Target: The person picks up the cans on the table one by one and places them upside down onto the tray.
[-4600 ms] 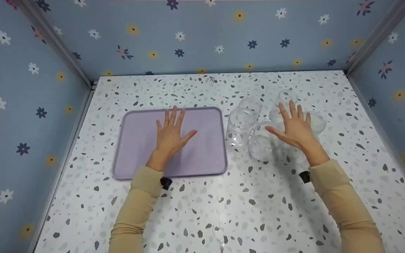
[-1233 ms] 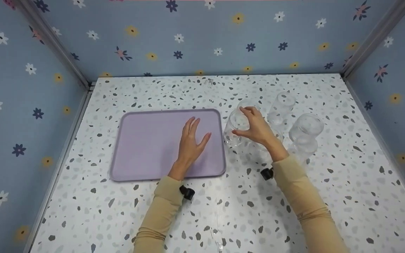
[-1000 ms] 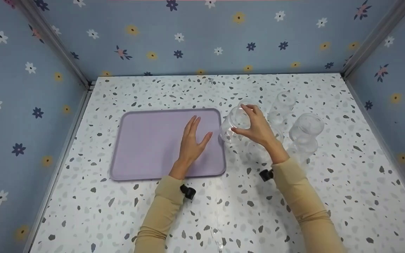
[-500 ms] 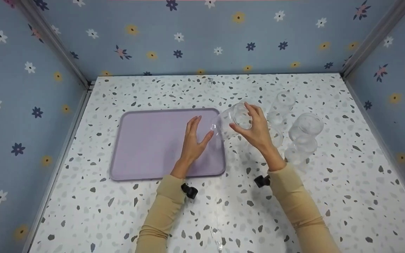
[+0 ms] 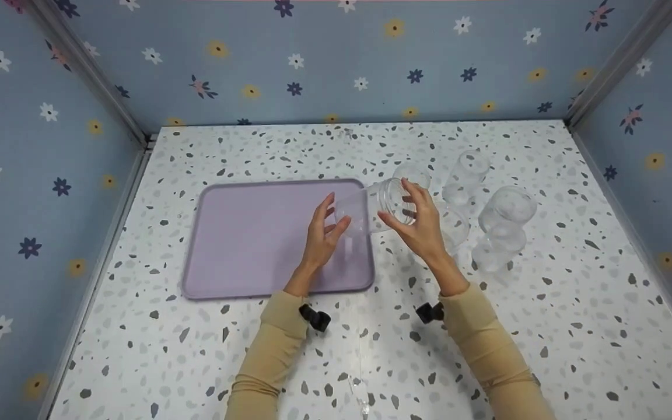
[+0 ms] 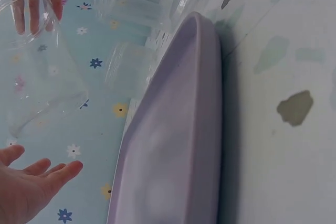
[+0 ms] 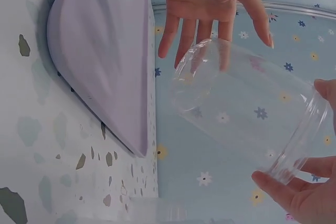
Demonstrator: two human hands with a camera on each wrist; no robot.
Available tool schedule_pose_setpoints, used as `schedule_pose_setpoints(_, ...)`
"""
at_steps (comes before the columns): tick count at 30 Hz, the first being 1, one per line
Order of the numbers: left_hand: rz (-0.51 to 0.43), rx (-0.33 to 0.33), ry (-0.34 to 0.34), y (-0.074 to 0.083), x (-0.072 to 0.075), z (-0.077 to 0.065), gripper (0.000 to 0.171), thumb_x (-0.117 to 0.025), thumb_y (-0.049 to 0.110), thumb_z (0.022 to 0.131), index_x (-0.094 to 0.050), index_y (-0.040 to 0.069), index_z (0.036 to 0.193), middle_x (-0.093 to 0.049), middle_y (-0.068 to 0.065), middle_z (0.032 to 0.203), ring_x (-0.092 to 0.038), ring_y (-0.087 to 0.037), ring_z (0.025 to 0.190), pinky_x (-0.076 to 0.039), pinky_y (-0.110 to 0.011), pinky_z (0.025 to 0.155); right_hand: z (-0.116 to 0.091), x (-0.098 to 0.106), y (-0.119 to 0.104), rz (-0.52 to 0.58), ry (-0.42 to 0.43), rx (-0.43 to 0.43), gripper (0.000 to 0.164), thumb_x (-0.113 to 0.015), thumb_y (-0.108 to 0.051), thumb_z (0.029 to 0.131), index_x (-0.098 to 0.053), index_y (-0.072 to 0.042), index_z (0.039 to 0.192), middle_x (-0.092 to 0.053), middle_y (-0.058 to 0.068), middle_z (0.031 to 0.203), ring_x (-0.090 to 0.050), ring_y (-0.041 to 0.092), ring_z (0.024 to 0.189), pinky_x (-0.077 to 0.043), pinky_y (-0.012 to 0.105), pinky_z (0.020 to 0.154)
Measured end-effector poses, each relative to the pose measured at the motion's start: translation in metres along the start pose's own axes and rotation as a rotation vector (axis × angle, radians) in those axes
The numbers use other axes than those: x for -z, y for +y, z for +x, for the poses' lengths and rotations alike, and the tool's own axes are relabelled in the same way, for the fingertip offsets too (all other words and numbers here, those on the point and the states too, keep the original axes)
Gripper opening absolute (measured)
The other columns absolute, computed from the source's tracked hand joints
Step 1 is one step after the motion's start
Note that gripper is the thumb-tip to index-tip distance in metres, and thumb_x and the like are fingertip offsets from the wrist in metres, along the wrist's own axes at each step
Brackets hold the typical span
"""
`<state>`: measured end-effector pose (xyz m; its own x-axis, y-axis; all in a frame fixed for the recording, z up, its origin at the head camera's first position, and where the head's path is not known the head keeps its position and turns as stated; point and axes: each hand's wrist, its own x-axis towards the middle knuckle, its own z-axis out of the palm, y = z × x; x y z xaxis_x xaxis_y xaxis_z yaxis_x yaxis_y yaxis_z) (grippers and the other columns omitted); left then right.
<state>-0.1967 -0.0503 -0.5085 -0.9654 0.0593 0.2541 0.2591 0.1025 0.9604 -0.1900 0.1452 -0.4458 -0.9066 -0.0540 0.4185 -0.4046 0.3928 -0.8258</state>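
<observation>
My right hand (image 5: 425, 228) grips a clear plastic jar (image 5: 364, 209) round its ridged neck, thumb and fingers on opposite sides. The jar is tipped on its side above the tray's right edge, its base pointing left. My left hand (image 5: 317, 238) is at the base end with fingers spread. In the left wrist view a gap shows between the left fingers (image 6: 63, 174) and the jar (image 6: 47, 77). Through the jar's clear base (image 7: 197, 77), in the right wrist view, left fingertips are visible. The lilac tray (image 5: 254, 239) lies flat below the left hand.
Several more clear jars stand on the speckled table (image 5: 382, 350) at the right, among them a tall one (image 5: 467, 175), a wide one (image 5: 508, 207) and a small one (image 5: 498, 245). Another jar (image 5: 451, 224) is partly behind the right hand. Flowered panels (image 5: 336, 64) enclose the table.
My right hand has lifted the jar from the table, tipped it over and shifted it left to the tray's edge. My left hand has moved right and now meets its base end.
</observation>
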Motion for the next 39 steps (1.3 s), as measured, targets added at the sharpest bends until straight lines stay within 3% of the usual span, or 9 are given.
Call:
schedule_pose_setpoints(7, -0.130, 0.004, -0.032, 0.022, 0.002, -0.002, 0.058, -0.050, 0.008, 0.084, -0.025, -0.010, 0.134, -0.029, -0.027, 0.135, -0.033, -0.037, 0.121, -0.032, -0.046, 0.095, -0.007, 0.002, -0.030, 0.066, 0.011, -0.029, 0.061, -0.069, -0.003, 0.074, -0.040, 0.011, 0.126, -0.044, 0.028, 0.119, -0.050, 0.036, 0.096, -0.046, 0.050, 0.075)
schedule_pose_setpoints(13, -0.208, 0.039, -0.059, 0.036, 0.002, -0.006, 0.058, -0.045, 0.008, 0.085, -0.021, -0.010, 0.135, -0.026, -0.028, 0.135, -0.044, -0.038, 0.111, -0.044, -0.048, 0.080, -0.008, 0.001, -0.029, 0.154, -0.002, -0.089, 0.057, -0.065, 0.001, 0.076, -0.039, 0.013, 0.125, -0.044, 0.026, 0.117, -0.051, 0.037, 0.096, -0.047, 0.046, 0.077)
schedule_pose_setpoints(23, -0.326, 0.030, -0.070, 0.042, 0.003, -0.007, 0.056, -0.043, 0.005, 0.085, -0.021, -0.010, 0.134, -0.026, -0.033, 0.131, -0.043, -0.040, 0.109, -0.039, -0.060, 0.079, -0.009, 0.001, -0.028, 0.159, -0.005, -0.153, 0.053, -0.062, -0.004, 0.081, -0.041, 0.009, 0.127, -0.047, 0.025, 0.117, -0.052, 0.038, 0.097, -0.047, 0.044, 0.076)
schedule_pose_setpoints(27, -0.380, -0.010, -0.078, 0.038, 0.004, -0.005, 0.055, -0.040, 0.002, 0.085, -0.019, -0.012, 0.134, -0.026, -0.035, 0.129, -0.043, -0.038, 0.109, -0.037, -0.063, 0.077, -0.008, 0.002, -0.027, 0.158, 0.004, -0.141, 0.048, -0.059, -0.001, 0.082, -0.041, 0.011, 0.125, -0.047, 0.028, 0.116, -0.051, 0.040, 0.097, -0.045, 0.045, 0.079)
schedule_pose_setpoints(30, -0.412, -0.030, -0.078, 0.029, 0.004, -0.002, 0.054, -0.041, 0.001, 0.085, -0.021, -0.011, 0.134, -0.027, -0.036, 0.128, -0.044, -0.036, 0.108, -0.037, -0.063, 0.077, -0.008, 0.002, -0.026, 0.168, 0.007, -0.126, 0.045, -0.056, 0.002, 0.083, -0.041, 0.013, 0.124, -0.047, 0.028, 0.115, -0.052, 0.040, 0.096, -0.046, 0.039, 0.080)
schedule_pose_setpoints(35, -0.403, -0.025, -0.048, 0.017, 0.003, 0.002, 0.054, -0.047, 0.006, 0.086, -0.027, -0.007, 0.134, -0.033, -0.031, 0.126, -0.049, -0.026, 0.103, -0.042, -0.058, 0.076, -0.008, 0.002, -0.024, 0.193, 0.004, -0.119, 0.044, -0.054, 0.003, 0.084, -0.039, 0.015, 0.123, -0.046, 0.029, 0.114, -0.052, 0.042, 0.095, -0.044, 0.023, 0.077)
schedule_pose_setpoints(39, -0.374, -0.034, -0.026, 0.014, 0.004, 0.002, 0.057, -0.052, 0.014, 0.084, -0.031, -0.004, 0.134, -0.039, -0.026, 0.124, -0.053, -0.023, 0.097, -0.043, -0.057, 0.074, -0.007, 0.002, -0.023, 0.206, -0.018, -0.143, 0.044, -0.053, 0.003, 0.085, -0.038, 0.014, 0.125, -0.045, 0.029, 0.117, -0.051, 0.042, 0.097, -0.044, 0.026, 0.078)
